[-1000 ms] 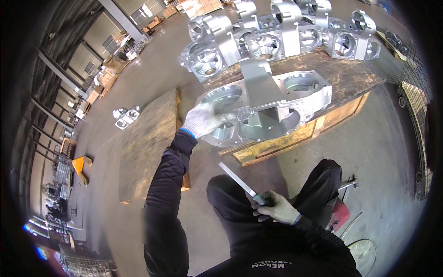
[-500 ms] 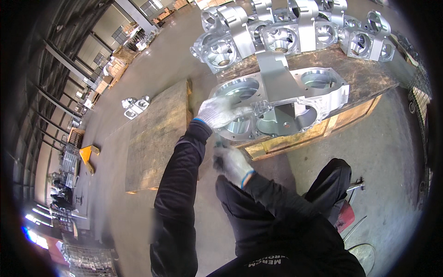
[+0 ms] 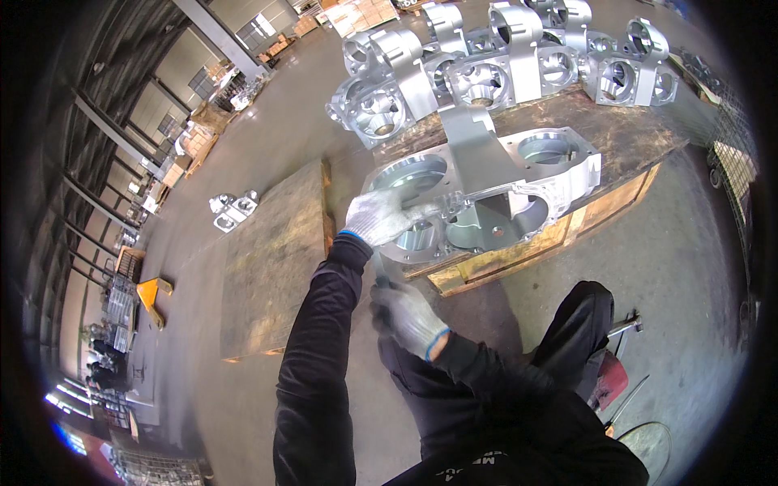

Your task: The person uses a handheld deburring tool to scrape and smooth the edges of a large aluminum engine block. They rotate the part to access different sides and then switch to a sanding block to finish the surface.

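A large silver machined metal casting (image 3: 486, 166) with several round bores stands at the front of a wooden pallet. My left hand (image 3: 381, 217), in a white knitted glove, lies on its near left part, between two bores, its fingers stretched out to the right. Below it, my gloved right hand (image 3: 412, 320) is closed around a slim hand tool (image 3: 381, 271) with a dark greenish shaft, pointing up toward the casting's lower left edge. Blur and my fingers hide the tool's exact kind, and I cannot tell whether its tip touches the metal.
Several similar castings (image 3: 482, 77) stand behind on the wooden pallet (image 3: 559, 227). A lower wooden platform (image 3: 275, 259) lies to the left, with a small casting (image 3: 233, 211) beyond it. A yellow pallet jack (image 3: 152, 300) is farther left. A red object (image 3: 609, 381) and a hose (image 3: 664, 437) are near my leg.
My right hand, with the tool, has drawn slightly down and left, away from the casting. My left hand stays on the casting. The whole view has shifted a little.
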A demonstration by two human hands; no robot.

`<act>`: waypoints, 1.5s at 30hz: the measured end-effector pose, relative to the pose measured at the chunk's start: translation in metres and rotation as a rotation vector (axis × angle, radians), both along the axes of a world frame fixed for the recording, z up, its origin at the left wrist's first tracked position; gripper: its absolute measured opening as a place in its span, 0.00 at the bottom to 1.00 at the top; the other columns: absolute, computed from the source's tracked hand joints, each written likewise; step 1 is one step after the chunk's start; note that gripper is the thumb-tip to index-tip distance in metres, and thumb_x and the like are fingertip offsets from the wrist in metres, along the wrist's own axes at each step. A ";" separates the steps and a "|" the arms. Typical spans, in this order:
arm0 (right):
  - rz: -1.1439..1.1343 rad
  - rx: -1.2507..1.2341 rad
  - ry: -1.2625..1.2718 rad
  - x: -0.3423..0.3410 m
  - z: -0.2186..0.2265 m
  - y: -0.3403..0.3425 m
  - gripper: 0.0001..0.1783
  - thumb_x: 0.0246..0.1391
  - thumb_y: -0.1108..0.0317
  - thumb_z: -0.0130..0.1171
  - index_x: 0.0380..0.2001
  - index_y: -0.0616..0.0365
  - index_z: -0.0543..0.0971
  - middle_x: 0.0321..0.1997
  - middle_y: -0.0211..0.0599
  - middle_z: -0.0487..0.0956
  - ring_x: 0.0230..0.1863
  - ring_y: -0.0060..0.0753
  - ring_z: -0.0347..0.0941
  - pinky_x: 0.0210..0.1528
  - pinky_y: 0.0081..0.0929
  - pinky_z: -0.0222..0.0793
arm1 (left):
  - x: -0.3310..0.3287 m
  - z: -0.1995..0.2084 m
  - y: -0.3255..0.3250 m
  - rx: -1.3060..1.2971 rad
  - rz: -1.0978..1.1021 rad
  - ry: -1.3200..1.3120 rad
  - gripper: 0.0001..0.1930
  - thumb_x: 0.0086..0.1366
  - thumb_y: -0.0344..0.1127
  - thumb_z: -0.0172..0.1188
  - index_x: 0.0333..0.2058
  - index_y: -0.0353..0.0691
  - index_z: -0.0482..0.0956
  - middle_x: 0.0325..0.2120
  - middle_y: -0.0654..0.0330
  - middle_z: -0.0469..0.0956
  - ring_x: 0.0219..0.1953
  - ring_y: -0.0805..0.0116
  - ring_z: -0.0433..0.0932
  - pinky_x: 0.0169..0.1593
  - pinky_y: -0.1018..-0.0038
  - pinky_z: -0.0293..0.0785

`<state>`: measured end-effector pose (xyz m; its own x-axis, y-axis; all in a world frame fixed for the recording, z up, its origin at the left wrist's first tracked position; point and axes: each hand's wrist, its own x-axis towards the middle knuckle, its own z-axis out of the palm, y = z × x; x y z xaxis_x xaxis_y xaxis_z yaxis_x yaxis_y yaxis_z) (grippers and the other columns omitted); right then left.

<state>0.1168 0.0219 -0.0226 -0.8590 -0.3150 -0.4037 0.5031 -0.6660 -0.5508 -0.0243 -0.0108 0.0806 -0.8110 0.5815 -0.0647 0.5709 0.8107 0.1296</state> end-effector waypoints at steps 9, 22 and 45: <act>0.132 0.295 0.285 0.041 -0.031 0.058 0.10 0.72 0.65 0.54 0.41 0.62 0.79 0.26 0.31 0.75 0.22 0.26 0.73 0.24 0.27 0.69 | 0.000 -0.012 -0.001 0.007 0.066 0.132 0.37 0.66 0.75 0.59 0.39 0.42 0.92 0.31 0.51 0.89 0.39 0.53 0.89 0.48 0.60 0.82; -1.058 0.746 0.371 0.107 -0.090 0.224 0.15 0.67 0.65 0.69 0.41 0.53 0.70 0.27 0.28 0.76 0.23 0.21 0.73 0.24 0.23 0.69 | 0.005 -0.012 0.002 -0.030 0.100 0.180 0.37 0.64 0.74 0.62 0.39 0.40 0.92 0.30 0.51 0.89 0.38 0.51 0.88 0.47 0.60 0.82; -1.030 1.263 0.233 -0.064 -0.048 0.381 0.23 0.70 0.49 0.65 0.46 0.62 0.81 0.39 0.39 0.84 0.37 0.34 0.76 0.47 0.34 0.75 | 0.055 -0.051 0.051 0.377 -0.052 0.773 0.28 0.66 0.66 0.65 0.25 0.45 0.86 0.13 0.56 0.79 0.15 0.57 0.80 0.24 0.64 0.76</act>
